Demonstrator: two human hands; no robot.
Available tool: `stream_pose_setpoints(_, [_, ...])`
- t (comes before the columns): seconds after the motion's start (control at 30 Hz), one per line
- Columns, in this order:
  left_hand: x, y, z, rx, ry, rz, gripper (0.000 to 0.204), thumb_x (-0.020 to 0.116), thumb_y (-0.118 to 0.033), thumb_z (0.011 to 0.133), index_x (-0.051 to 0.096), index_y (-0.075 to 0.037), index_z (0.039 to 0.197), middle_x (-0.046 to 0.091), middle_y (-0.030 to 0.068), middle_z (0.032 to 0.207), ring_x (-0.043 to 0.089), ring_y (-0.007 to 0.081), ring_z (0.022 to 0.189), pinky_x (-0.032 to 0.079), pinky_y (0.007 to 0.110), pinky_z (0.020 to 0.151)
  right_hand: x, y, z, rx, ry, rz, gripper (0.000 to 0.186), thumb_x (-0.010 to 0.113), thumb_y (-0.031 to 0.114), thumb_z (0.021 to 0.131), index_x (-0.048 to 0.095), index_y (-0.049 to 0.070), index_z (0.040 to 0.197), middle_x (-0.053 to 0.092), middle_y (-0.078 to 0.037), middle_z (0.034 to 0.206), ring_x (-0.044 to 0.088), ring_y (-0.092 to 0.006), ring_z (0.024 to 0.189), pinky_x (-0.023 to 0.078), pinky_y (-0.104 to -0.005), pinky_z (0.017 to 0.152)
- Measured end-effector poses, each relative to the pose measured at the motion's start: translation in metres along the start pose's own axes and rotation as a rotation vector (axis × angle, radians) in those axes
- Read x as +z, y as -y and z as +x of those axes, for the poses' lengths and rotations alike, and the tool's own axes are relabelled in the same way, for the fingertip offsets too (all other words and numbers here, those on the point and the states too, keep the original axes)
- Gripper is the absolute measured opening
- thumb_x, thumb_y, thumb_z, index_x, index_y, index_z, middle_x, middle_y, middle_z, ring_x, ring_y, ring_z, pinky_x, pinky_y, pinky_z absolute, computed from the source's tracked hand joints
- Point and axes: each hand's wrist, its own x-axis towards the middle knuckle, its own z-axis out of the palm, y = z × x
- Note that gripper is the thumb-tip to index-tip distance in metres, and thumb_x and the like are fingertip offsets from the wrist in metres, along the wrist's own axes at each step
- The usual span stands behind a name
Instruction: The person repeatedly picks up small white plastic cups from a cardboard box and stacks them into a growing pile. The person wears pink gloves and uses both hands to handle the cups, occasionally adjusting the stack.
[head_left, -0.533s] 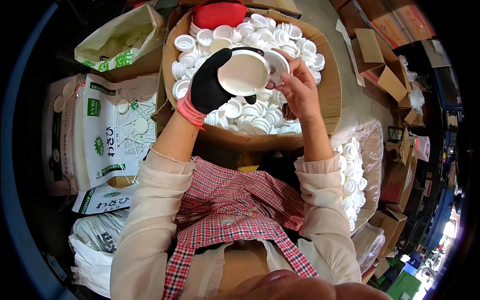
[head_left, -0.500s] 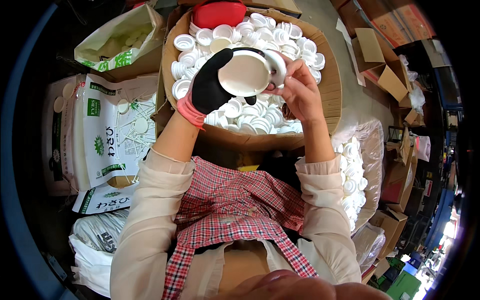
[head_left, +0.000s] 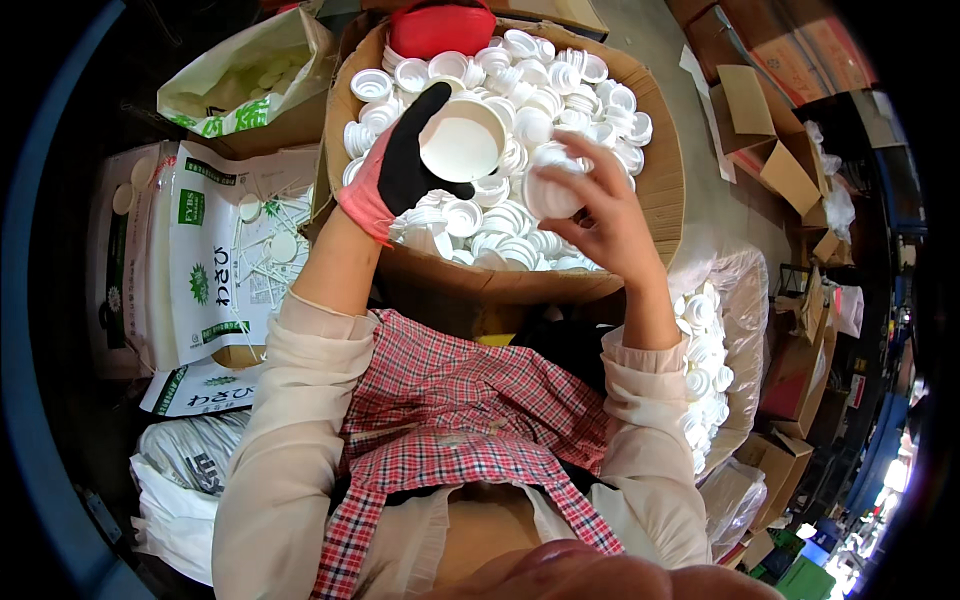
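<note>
My left hand (head_left: 402, 165), in a black glove with a pink cuff, holds a round white plastic cap (head_left: 463, 140) over the carton. The cap's broad, smooth side faces up, and most of the glove's fingers are hidden beneath it. To its right, my bare right hand (head_left: 613, 218) has its fingers and thumb around a second white cap (head_left: 551, 190), a ridged one blurred by motion. Below both hands lies a heap of similar white caps (head_left: 508, 250), filling the cardboard carton (head_left: 655, 190).
A red pouch (head_left: 440, 28) lies at the carton's far edge. On the left are an open sack (head_left: 245, 75) and thin white sticks with round heads (head_left: 283, 247) on printed sheeting. A clear plastic bag (head_left: 740, 350) of white pieces stands right; open cardboard boxes (head_left: 748, 100) lie beyond.
My right hand has drawn away from the left, slightly right and toward me, with the ridged cap. My left hand has shifted a little left with its cap.
</note>
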Motion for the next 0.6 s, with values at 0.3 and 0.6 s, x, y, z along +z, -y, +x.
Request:
stream_pose_setpoints(0.3, [0.015, -0.025, 0.013, -0.166, -0.001, -0.722, 0.056, 0.068, -0.015, 0.086, 0.044, 0.001, 0.134, 0.054, 0.0095, 0.128, 0.058, 0.0221, 0.106, 0.05, 0.036, 0.089, 0.013, 0.017, 0.0, -0.017, 0.117, -0.049, 0.059, 0.077, 0.007, 0.064, 0.06, 0.01, 0.12, 0.052, -0.006, 0.127, 0.05, -0.0316, 0.114, 0.047, -0.0405, 0.093])
stream_pose_setpoints(0.6, [0.029, -0.021, 0.016, -0.17, 0.175, -1.717, 0.071, 0.024, -0.054, 0.1, 0.029, 0.002, 0.143, 0.039, 0.0229, 0.144, 0.041, 0.0387, 0.131, 0.031, 0.05, 0.111, 0.007, 0.023, 0.004, 0.075, -0.061, 0.635, 0.061, 0.081, 0.006, 0.069, 0.056, 0.007, 0.124, 0.048, -0.01, 0.134, 0.047, -0.025, 0.125, 0.042, -0.0371, 0.101])
